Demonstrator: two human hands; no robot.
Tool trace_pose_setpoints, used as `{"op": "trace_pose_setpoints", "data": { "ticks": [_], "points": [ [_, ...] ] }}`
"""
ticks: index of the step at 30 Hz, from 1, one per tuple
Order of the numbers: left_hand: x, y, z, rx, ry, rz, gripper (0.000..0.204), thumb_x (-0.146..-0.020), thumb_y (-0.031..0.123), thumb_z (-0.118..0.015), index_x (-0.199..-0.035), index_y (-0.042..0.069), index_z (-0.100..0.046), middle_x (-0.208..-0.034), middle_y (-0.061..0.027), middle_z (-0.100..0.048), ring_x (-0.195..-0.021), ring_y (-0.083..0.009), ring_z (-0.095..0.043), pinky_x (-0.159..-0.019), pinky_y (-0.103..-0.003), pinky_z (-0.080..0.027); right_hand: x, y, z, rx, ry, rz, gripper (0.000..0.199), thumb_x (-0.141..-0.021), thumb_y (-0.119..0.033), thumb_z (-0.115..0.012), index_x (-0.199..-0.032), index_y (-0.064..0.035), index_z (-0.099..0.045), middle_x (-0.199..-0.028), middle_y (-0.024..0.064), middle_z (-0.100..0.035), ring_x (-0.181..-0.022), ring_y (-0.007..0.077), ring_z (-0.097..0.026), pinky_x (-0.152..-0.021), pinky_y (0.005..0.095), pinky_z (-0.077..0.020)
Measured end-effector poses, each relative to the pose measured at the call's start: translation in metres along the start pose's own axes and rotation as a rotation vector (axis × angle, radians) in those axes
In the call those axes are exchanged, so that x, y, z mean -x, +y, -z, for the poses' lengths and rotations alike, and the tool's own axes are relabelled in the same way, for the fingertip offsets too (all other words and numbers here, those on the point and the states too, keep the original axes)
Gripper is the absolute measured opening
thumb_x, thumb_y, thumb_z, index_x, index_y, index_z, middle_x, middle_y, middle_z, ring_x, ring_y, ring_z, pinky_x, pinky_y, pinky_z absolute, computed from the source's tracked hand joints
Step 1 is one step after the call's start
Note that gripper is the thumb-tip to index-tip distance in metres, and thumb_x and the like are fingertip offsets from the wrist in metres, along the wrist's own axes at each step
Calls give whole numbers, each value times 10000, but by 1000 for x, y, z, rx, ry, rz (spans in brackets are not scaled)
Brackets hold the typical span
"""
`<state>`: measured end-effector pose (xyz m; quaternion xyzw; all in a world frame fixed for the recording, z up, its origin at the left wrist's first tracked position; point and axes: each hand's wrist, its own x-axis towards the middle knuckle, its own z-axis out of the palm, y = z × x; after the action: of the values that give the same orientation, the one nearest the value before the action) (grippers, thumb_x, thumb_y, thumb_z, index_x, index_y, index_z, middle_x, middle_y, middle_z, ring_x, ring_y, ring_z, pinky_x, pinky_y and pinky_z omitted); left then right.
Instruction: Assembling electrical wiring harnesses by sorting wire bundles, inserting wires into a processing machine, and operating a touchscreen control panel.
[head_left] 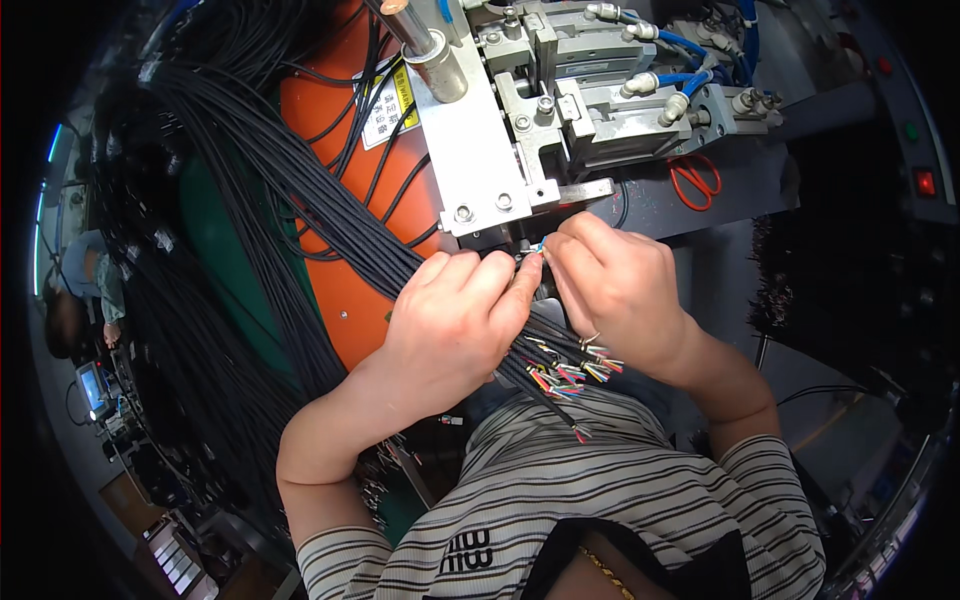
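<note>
My left hand and my right hand meet just below a grey metal machine head. Between their fingertips they pinch the stripped end of one thin black cable, with small coloured wires showing. A thick bundle of black cables runs from the upper left down under my left hand. Its cut ends, with several coloured wire tips, fan out below my right wrist, above my striped shirt.
An orange machine body lies behind the cables, bearing a yellow and white label. Red-handled scissors rest on the dark surface at right. Pneumatic cylinders with blue hoses sit above. A red lit switch is far right.
</note>
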<state>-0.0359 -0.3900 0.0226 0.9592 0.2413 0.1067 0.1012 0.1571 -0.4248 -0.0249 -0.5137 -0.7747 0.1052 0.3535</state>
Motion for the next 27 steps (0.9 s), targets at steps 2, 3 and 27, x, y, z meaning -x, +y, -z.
{"op": "trace_pose_setpoints", "data": {
  "ticks": [2,3,27],
  "points": [
    [-4,1,-2,-33,19,-15,425,-717,93,-637,-1119,-45,-639,-852,-59,-518,-729,-191,-523,-666,-318,-426,-4,-2,7,32,-79,-7,72,-794,-78,-659,-812,-16,-627,-794,90,-576,-581,264,-621,-493,369,-487],
    [-7,1,-1,-57,12,-21,389,-735,82,-625,-1103,-46,-642,-854,-62,-524,-733,-188,-528,-662,-316,-427,-7,-3,10,65,-158,-13,67,-783,-76,-663,-800,-20,-629,-791,87,-575,-581,264,-622,-486,370,-486],
    [23,-18,-6,53,174,209,456,-636,-38,-656,-1091,-39,-638,-923,-126,-590,-831,-284,-604,-701,-377,-470,6,7,10,-665,-130,-492,220,-823,24,-700,-1043,24,-681,-838,40,-654,-556,20,-500,-496,182,-382]
  ]
}}
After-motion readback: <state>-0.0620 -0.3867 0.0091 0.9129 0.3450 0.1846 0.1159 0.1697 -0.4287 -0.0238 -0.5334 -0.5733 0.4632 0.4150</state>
